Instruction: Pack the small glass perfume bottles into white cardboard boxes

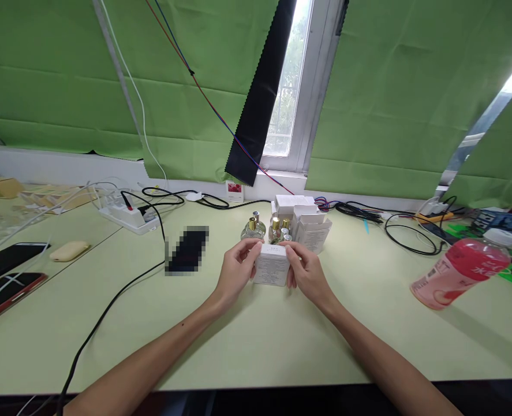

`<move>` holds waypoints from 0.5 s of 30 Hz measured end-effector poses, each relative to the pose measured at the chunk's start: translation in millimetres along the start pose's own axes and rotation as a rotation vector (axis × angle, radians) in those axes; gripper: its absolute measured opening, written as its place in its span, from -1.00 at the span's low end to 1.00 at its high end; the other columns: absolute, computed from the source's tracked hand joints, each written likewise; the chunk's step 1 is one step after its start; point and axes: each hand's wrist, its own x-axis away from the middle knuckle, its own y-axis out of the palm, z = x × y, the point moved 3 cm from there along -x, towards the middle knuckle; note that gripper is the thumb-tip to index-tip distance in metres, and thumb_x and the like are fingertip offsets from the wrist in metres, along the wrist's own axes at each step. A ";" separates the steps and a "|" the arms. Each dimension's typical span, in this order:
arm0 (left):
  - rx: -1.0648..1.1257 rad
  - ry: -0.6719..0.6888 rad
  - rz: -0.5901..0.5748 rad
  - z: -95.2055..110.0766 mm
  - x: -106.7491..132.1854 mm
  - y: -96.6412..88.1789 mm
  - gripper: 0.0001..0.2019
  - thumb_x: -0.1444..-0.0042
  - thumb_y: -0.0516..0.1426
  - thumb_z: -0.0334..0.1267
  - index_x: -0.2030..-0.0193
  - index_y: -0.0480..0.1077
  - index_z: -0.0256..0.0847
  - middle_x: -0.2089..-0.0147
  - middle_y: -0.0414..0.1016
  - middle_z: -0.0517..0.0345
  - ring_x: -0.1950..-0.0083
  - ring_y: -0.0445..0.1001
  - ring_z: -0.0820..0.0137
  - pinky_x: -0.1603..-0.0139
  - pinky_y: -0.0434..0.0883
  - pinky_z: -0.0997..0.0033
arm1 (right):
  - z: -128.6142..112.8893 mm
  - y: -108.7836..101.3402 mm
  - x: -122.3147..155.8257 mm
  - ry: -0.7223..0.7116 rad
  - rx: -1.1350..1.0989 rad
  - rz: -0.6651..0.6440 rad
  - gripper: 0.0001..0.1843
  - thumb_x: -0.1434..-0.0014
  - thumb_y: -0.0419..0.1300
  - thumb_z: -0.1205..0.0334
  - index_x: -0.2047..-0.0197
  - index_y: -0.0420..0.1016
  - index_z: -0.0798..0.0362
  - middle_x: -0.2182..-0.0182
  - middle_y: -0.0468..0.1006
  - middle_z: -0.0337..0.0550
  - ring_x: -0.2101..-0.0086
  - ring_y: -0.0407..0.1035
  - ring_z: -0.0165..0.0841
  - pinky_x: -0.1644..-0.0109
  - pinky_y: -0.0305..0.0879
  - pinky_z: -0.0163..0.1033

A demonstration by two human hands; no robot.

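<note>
A small white carton is held between both hands over the pale green table. My left hand grips its left side, fingers curled on the top edge. My right hand grips its right side in the same way. Just behind the carton stand several small glass perfume bottles with gold and silver caps. To their right is a cluster of white cartons.
A pink drink bottle stands at the right. A white power strip and black cables lie at the back left. Phones and a beige case rest at the far left. Cables and tools clutter the back right.
</note>
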 end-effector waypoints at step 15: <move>-0.018 -0.008 0.000 -0.5 -0.1 0.2 -0.59 -0.11 0.26 0.07 0.13 0.54 -0.27 0.33 0.46 0.11 0.49 0.25 0.51 0.62 0.23 0.54 | -0.3 -0.3 0.3 -0.001 0.001 -0.006 -0.53 -0.36 0.07 -0.13 -0.02 0.55 0.06 0.61 0.43 -0.29 0.72 0.30 -0.39 0.67 0.22 -0.29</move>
